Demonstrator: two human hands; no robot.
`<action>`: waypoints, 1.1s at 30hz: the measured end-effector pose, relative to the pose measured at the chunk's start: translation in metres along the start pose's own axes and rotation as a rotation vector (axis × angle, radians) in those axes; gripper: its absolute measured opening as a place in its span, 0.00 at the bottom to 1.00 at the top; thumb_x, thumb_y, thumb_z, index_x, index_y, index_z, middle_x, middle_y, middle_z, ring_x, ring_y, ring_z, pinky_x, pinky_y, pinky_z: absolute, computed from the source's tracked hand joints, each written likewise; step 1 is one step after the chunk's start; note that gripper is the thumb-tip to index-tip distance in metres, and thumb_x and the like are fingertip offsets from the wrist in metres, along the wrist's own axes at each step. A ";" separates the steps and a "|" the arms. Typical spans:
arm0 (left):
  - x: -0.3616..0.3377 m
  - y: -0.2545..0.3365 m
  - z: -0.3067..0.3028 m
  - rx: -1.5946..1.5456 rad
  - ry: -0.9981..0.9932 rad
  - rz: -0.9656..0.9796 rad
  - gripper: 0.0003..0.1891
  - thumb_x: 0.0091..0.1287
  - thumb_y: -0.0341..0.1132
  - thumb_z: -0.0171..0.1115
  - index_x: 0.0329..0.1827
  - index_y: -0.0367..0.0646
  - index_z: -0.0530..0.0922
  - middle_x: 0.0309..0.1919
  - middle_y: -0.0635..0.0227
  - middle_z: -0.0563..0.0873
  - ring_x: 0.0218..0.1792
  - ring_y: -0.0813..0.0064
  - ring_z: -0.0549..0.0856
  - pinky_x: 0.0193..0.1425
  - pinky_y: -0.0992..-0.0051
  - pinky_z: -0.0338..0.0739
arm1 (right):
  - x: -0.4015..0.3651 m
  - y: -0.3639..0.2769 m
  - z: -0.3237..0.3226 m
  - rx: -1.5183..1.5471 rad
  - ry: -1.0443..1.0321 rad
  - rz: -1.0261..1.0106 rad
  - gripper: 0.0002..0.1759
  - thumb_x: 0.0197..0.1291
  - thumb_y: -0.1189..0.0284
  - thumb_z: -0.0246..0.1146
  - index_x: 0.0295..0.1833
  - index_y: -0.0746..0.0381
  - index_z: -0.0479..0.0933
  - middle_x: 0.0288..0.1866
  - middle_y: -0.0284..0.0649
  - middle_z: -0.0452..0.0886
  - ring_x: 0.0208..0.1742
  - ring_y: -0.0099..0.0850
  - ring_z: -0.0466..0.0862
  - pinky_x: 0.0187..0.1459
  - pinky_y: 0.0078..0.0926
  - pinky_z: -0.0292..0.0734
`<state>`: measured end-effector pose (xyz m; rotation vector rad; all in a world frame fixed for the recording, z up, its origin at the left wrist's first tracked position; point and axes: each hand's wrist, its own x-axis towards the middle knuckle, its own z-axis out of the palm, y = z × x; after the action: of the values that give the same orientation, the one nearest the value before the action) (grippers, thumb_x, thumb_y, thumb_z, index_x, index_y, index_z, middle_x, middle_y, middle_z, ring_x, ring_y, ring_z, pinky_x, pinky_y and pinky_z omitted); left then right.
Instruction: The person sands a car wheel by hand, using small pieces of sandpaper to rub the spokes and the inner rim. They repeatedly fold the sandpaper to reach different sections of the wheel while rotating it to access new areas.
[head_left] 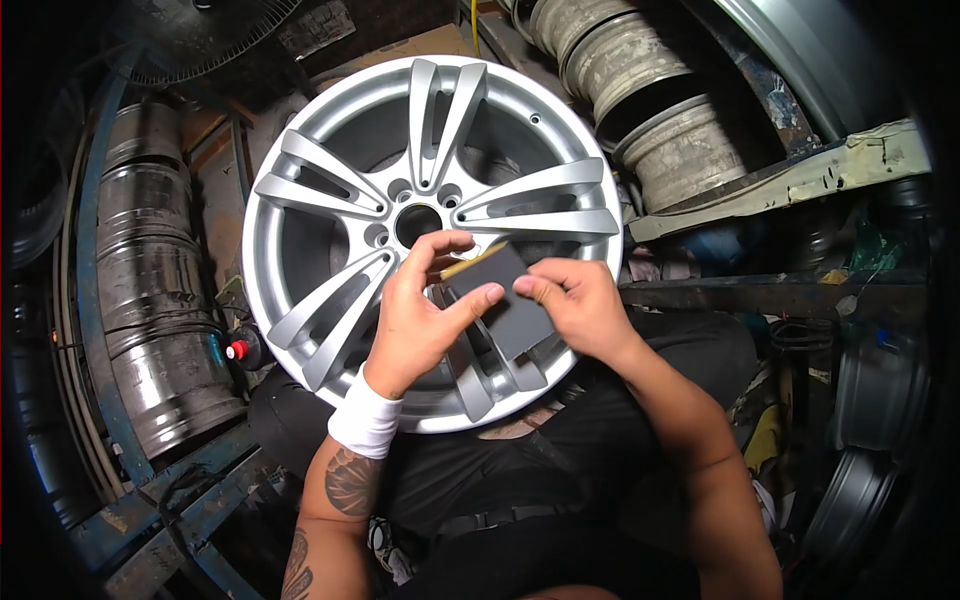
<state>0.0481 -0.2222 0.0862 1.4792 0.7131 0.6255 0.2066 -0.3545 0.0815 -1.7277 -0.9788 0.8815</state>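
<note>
Grips of my left hand (425, 310) and right hand (578, 305) pinched the grey pad (517, 322) between thumbs and fingers over the silver wheel (590, 222).

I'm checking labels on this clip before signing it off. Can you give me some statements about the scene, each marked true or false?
1. The left hand and right hand both grip the dark grey sheet. True.
2. The white wristband is on the right wrist. False: it is on the left wrist.
3. A yellow strip shows along one edge of the sheet. True.
4. The bottle cap beside the large silver wheel is blue. False: it is red.
5. The hands are over the large silver wheel. True.
</note>
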 end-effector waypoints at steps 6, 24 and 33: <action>0.000 -0.002 -0.026 0.132 -0.165 0.008 0.06 0.70 0.28 0.73 0.43 0.34 0.87 0.35 0.67 0.91 0.40 0.81 0.88 0.50 0.78 0.82 | -0.009 -0.012 0.011 -0.064 -0.252 -0.003 0.14 0.69 0.63 0.71 0.39 0.65 0.88 0.23 0.46 0.82 0.22 0.36 0.81 0.29 0.33 0.74; 0.004 -0.017 -0.015 0.069 -0.014 0.040 0.07 0.72 0.28 0.70 0.35 0.35 0.82 0.30 0.68 0.89 0.33 0.84 0.84 0.38 0.79 0.78 | -0.005 -0.017 0.003 -0.365 -0.147 -0.262 0.15 0.71 0.63 0.69 0.39 0.64 0.83 0.25 0.49 0.82 0.28 0.49 0.85 0.30 0.40 0.77; -0.006 -0.027 0.009 -0.016 -0.033 0.114 0.11 0.74 0.33 0.72 0.36 0.34 0.83 0.27 0.71 0.86 0.31 0.85 0.80 0.36 0.80 0.74 | -0.004 -0.008 0.021 -0.406 0.046 -0.398 0.12 0.71 0.65 0.69 0.38 0.62 0.81 0.23 0.47 0.81 0.25 0.49 0.84 0.25 0.42 0.75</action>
<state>0.0493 -0.2329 0.0597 1.5202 0.5998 0.6907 0.1852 -0.3480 0.0835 -1.7784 -1.4829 0.4007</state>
